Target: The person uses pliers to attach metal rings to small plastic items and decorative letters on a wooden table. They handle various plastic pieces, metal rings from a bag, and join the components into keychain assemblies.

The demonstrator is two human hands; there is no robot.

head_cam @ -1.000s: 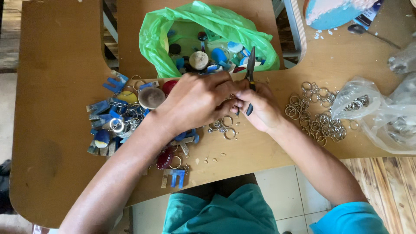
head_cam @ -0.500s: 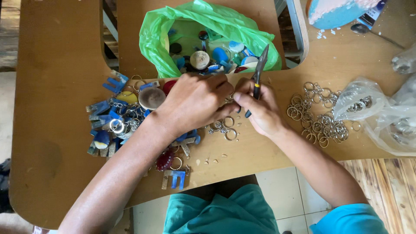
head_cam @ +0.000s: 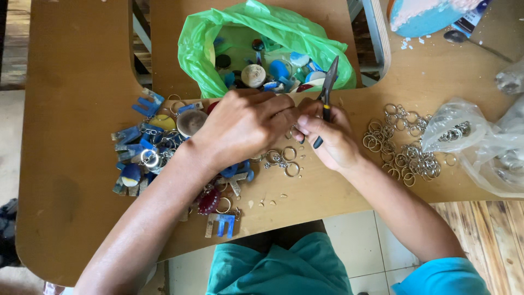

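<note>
My left hand (head_cam: 243, 125) is curled over a small piece at the middle of the wooden table (head_cam: 76, 164); what it pinches is hidden by the fingers. My right hand (head_cam: 330, 136) grips black-handled pliers (head_cam: 326, 95), jaws pointing up and away toward the green bag. The fingertips of both hands meet. A few linked metal key rings (head_cam: 284, 158) lie just below the hands. A heap of blue, red and tan keychain charms (head_cam: 147, 147) spreads under and left of my left wrist.
An open green plastic bag (head_cam: 202, 49) of round and blue pieces sits beyond the hands. Several loose metal rings (head_cam: 404, 147) lie to the right, beside clear plastic bags (head_cam: 491, 147) holding more rings. A spoon (head_cam: 469, 41) and a blue-white object (head_cam: 426, 16) lie at the far right.
The pliers have tilted from upright to leaning right, and my right hand has shifted slightly. My left hand stays closed over the same spot.
</note>
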